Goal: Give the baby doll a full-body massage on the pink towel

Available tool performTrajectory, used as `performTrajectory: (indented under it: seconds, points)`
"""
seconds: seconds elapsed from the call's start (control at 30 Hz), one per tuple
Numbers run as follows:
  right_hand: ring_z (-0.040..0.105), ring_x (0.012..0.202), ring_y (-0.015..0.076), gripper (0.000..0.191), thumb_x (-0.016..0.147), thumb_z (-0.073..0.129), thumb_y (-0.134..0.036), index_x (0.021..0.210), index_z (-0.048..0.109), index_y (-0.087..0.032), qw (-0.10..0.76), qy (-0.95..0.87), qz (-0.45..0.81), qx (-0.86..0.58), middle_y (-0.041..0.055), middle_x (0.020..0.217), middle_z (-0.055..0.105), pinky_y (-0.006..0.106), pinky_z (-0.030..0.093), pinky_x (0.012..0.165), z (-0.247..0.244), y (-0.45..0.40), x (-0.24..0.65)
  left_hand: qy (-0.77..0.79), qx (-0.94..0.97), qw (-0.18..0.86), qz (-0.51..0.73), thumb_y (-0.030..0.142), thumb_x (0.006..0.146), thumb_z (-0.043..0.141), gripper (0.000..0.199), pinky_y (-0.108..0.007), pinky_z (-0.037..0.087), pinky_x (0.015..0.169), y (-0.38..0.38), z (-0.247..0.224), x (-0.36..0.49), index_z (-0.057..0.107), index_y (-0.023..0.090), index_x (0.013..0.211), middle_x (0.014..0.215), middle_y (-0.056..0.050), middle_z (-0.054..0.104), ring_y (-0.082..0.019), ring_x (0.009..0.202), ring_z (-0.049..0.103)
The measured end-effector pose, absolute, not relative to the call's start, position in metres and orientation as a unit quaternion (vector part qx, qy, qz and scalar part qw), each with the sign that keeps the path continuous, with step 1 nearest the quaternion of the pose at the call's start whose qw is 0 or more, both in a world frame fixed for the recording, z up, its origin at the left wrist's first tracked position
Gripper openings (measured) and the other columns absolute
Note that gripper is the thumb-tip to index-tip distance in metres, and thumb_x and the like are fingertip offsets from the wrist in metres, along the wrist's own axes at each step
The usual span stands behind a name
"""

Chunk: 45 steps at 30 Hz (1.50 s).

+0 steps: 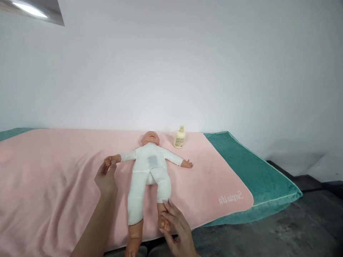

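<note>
A baby doll [150, 160] lies on its back on a pink blanket [66, 171], its head at the far end and its feet toward me. Its body is white cloth with a greyish patch on the chest; head, hands and lower legs are skin-coloured plastic. My left hand [107, 178] pinches the doll's hand on the left side between thumb and fingers. Around the doll's foot [163, 219] on the right, my right hand [178, 228] is curled, fingers on the ankle and thumb by the toes. The doll's other arm stretches out to the right, untouched.
A cream pump bottle [179, 138] stands right of the doll's head. Under the blanket lies a green padded mat [249, 171], its corner reaching out to the right. A white wall [171, 64] rises behind. Dark grey floor [268, 232] shows at the lower right.
</note>
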State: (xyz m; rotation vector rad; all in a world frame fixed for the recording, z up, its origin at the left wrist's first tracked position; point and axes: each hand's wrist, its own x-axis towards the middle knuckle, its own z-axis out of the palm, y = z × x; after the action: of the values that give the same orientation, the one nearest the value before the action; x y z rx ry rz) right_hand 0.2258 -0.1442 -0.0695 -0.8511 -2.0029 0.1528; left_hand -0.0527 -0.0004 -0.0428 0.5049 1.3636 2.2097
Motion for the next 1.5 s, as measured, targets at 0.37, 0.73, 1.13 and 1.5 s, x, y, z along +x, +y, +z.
performTrajectory:
  seconds: [0.37,0.73,1.13,1.5]
  points:
    - [0.051,0.124,0.0253,0.040,0.092,0.045,-0.010,0.130,0.051,-0.017,0.421,-0.846,-0.041,-0.325,0.0140,0.132,0.056,0.040,0.051,0.097,-0.113,-0.152,0.233,0.453,0.107,0.307,0.830,0.016,0.077,0.067,0.016,-0.033,0.052,0.093,0.011,-0.061,-0.074,0.064,0.016,0.093,0.090,-0.002,0.065,-0.015,0.090,0.066]
    - [0.046,0.129,0.0240,0.048,0.095,0.038,-0.012,0.143,0.036,-0.019,0.453,-0.821,0.003,-0.348,0.0126,0.140,0.048,0.042,0.048,0.101,-0.080,-0.133,0.236,0.537,0.213,0.179,0.796,0.033,0.072,0.073,0.041,-0.042,0.048,0.097,0.016,-0.045,-0.059,0.065,0.013,0.106,0.103,-0.008,0.066,-0.022,0.099,0.064]
    - [0.044,0.131,0.0239,0.048,0.096,0.042,-0.017,0.143,0.035,-0.026,0.503,-0.781,0.032,-0.368,0.0083,0.137,0.051,0.049,0.042,0.107,-0.029,-0.067,0.207,0.493,0.634,0.109,0.586,0.026,0.076,0.066,0.023,-0.040,0.042,0.104,-0.006,-0.034,-0.013,0.075,0.031,0.097,0.110,0.003,0.071,-0.024,0.108,0.064]
    - [0.045,0.130,0.0230,0.045,0.096,0.042,-0.017,0.140,0.039,-0.026,0.517,-0.771,0.066,-0.365,0.0086,0.137,0.052,0.045,0.045,0.105,-0.037,-0.074,0.204,0.539,0.592,0.110,0.589,0.033,0.081,0.065,0.028,-0.041,0.049,0.095,-0.009,-0.033,-0.022,0.071,0.029,0.108,0.110,-0.002,0.072,-0.025,0.105,0.065]
